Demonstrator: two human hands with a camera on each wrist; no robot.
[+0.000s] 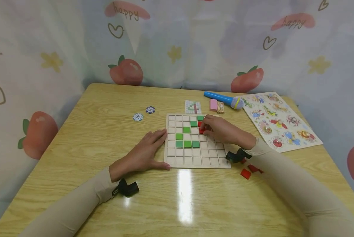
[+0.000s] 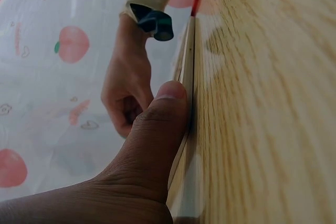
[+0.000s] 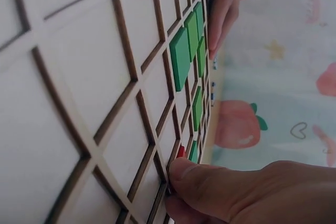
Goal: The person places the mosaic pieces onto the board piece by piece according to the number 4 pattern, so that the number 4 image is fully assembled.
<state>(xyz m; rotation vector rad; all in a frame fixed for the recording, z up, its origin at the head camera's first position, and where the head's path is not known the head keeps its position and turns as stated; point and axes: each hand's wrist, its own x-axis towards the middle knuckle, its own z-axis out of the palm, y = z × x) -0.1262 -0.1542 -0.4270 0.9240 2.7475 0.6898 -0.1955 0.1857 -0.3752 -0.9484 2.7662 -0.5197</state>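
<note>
A square wooden grid board (image 1: pixel 171 160) lies flat on the table, with green tiles (image 1: pixel 187 144) set in several of its cells. My left hand (image 1: pixel 142 153) rests at the board's left side, fingers straight against the edge and thumb (image 2: pixel 165 111) at the near corner. Over the upper right part of the grid, my right hand (image 1: pixel 219 129) has its fingers curled and pinches a red tile (image 1: pixel 202 131) at a cell. Another red tile (image 1: pixel 199 124) sits just beyond it, partly covered by the fingers. In the right wrist view, thumb and fingertips hide most of the pinched tile.
Loose red tiles (image 1: pixel 245 173) lie under the right forearm. Behind the board are a small pattern card (image 1: pixel 193 107), pink block (image 1: pixel 213 104) and blue toy microphone (image 1: pixel 221 98). An insect picture board (image 1: pixel 279 121) lies at right, two poker chips (image 1: pixel 138 117) at left.
</note>
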